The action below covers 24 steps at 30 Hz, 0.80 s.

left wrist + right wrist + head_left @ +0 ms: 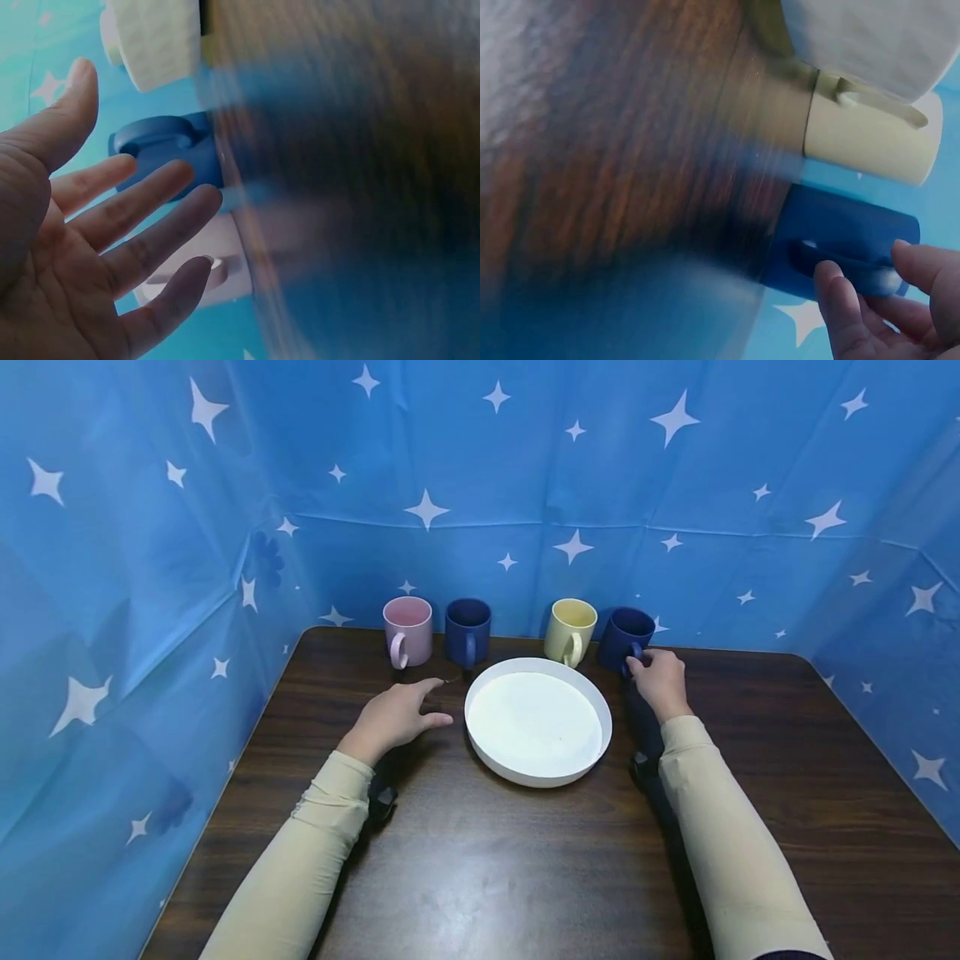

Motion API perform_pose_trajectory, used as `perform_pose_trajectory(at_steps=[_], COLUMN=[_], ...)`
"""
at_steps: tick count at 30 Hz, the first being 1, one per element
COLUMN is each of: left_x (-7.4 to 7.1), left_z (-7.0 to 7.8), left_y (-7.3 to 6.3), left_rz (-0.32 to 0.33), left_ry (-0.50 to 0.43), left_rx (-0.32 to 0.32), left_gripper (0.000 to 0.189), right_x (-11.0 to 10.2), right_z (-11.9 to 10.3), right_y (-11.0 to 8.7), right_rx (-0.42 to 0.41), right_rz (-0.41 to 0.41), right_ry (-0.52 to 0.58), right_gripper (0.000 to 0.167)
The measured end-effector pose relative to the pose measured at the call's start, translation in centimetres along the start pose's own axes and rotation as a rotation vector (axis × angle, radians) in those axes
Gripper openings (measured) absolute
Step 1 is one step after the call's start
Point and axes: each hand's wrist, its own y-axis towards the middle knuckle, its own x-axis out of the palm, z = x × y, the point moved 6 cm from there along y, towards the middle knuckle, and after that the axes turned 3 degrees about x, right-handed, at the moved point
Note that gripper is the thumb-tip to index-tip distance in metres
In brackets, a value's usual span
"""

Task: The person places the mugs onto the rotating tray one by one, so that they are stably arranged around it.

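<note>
From afar, I watch the right hand (915,315) grip a blue mug (829,217) by its handle (866,276), beside a yellow mug (877,142).

Long, plain cream sleeves (300,852)

Bright and fairly even in the head view, reasonably sharp, with whitish glare on the near part of the dark brown wooden tabletop (480,881) and soft shadows beside the beige fabric sleeves (288,860). Dimmer in both wrist views, heavily smeared across the tabletop and tinged with blue reflections; clearer on the left hand (82,255) and the cylindrical dark blue mug (847,221).
</note>
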Motion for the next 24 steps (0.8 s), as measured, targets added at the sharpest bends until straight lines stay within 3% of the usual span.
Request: perform_pose_trajectory(at_steps=[9,17,24], left_x=[0.8,1.5,1.7], left_z=[0.7,1.1,1.2], left_y=[0.5,0.5,0.4], left_rz=[-0.029,-0.066,-0.059], left_ry=[-0.02,-0.036,-0.045], left_rx=[0.055,0.08,0.094], left_gripper=[0.074,0.076,0.075], right_x=[0.0,0.2,0.0], right_z=[0.3,0.4,0.6], right_y=[0.5,0.7,0.8], right_rx=[0.076,0.093,0.089], right_rz=[0.006,0.007,0.015], right_ry=[0.071,0.094,0.104], right_gripper=[0.038,0.037,0.036])
